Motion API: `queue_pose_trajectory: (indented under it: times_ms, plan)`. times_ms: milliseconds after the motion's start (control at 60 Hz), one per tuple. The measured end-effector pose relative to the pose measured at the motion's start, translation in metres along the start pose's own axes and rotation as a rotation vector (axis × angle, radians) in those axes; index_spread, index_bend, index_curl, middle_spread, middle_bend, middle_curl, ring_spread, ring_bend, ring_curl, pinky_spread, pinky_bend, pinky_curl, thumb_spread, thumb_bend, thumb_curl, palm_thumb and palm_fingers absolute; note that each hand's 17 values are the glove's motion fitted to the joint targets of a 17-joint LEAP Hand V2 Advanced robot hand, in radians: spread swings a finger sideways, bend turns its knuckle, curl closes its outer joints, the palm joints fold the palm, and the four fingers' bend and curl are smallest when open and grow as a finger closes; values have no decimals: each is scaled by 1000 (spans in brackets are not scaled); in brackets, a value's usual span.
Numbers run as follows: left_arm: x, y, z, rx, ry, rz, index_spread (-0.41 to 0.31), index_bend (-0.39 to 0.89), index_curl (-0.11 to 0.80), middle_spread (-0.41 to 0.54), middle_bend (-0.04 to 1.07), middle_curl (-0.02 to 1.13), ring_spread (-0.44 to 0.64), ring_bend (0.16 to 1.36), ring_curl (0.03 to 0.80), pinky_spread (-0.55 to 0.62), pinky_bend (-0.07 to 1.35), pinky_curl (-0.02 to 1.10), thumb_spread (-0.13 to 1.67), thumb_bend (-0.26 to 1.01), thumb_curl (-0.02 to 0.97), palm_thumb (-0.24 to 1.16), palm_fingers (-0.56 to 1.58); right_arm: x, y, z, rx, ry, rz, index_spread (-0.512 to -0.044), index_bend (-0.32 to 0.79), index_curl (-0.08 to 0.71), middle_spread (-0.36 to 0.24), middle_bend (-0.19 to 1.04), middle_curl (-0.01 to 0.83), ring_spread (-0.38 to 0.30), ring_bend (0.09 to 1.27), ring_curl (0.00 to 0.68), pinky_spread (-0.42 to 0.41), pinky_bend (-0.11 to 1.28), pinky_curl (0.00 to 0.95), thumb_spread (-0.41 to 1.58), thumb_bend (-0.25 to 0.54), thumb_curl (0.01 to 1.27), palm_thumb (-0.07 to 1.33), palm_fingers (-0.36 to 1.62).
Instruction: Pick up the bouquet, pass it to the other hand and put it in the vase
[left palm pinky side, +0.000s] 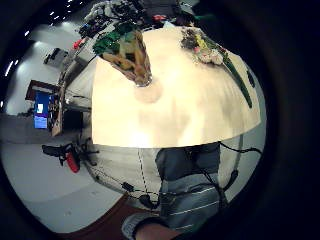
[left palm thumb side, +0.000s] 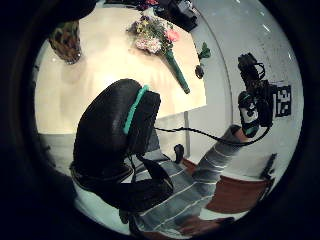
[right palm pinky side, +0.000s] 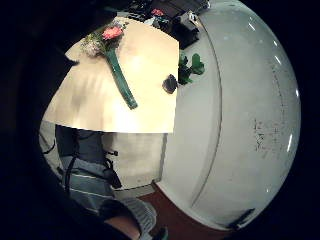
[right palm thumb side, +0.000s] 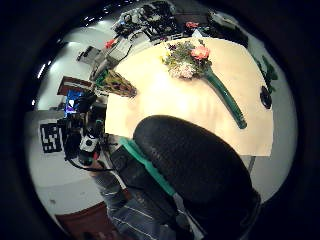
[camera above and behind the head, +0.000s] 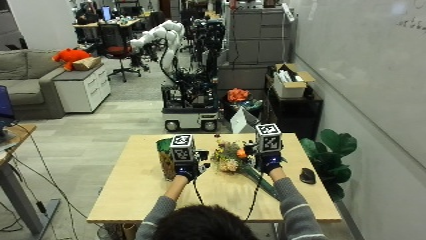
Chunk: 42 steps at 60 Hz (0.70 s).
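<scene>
A robotics lab: wheeled robot (camera above and behind the head: 190, 107), desks (camera above and behind the head: 106, 24), whiteboard (camera above and behind the head: 373, 65) behind the table (camera above and behind the head: 133, 200).

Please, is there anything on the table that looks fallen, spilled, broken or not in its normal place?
Nothing stands out. The bouquet lies flat on the table, its green wrapped stems towards the person's right, as expected before pickup. The vase stands upright at the left. A dark mouse sits near the right edge. No spill or damage is visible.

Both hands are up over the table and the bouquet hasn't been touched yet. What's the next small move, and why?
Probably lower the right hand onto the green stem of the bouquet and close a grip there. The bouquet lies flat on the table, nearer that hand, while the vase stands by the left hand, ready for the handover.
</scene>
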<state>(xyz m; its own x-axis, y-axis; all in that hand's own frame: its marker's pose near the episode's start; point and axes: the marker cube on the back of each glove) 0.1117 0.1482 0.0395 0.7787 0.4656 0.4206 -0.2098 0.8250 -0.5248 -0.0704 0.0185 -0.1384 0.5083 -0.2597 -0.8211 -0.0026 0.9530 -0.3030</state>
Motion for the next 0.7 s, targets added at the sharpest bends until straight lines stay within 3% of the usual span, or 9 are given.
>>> queue_pose_trajectory:
  times_ms: [83,183,483,583,700]
  plan:
    - [18,9,2,-56,-61,33,-70,292,176,60,193,165,123,394,161,202,227,146,815,81,88,179,491,4,20,-18,-36,81,-19,-344,63,28,-58,225,122,1,493,174,178,516,204,797,70,68,168,223]
    - [24,14,-4,-31,-37,58,-79,279,231,64,179,203,143,391,186,233,210,181,975,59,124,190,483,9,13,-12,-26,70,-19,-390,83,43,-67,250,172,1,528,206,204,538,241,962,47,98,175,191]
    - [28,13,-4,-33,-65,76,-93,257,339,33,180,291,133,359,228,240,171,224,1149,4,205,247,510,14,27,-20,-45,41,-1,-413,103,89,-73,266,257,1,567,255,225,575,299,1122,-15,165,185,149]
    - [30,21,-9,-43,-43,63,-95,242,361,39,171,302,141,353,239,241,178,236,1162,-11,225,259,494,23,1,-15,-20,63,37,-414,102,99,-70,274,276,1,572,263,226,576,310,1137,-19,177,176,144]
    - [23,9,-1,-33,-46,72,-96,227,379,47,167,309,145,353,250,242,179,249,1172,-20,239,255,488,24,-3,-27,2,93,45,-412,103,109,-70,274,292,1,576,271,226,580,320,1146,-19,190,172,139]
